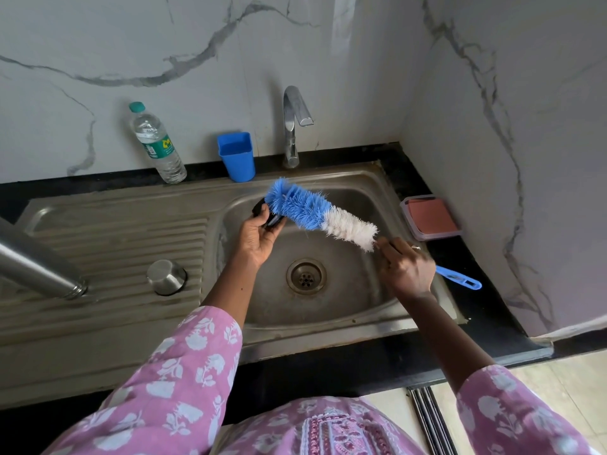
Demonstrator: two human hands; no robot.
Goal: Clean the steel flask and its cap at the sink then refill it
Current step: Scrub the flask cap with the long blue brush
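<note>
From the head camera you look down into a marble-walled corner, where a black desk carries a steel sink with a ribbed drainboard on its left. The steel flask lies on that drainboard, coming in from the left edge. Its open mouth points toward a steel cup that sits bottom-up near it.

Your left hand is over the basin, fingers curled round a black cap. Your right hand grips the handle of a blue-and-white bottle brush, whose blue bristle tip touches the cap.

Behind the sink, a capped clear water bottle (how full, you cannot tell) and a blue tumbler stand left of the tap. On the right, a clear tub holds a reddish pad.
</note>
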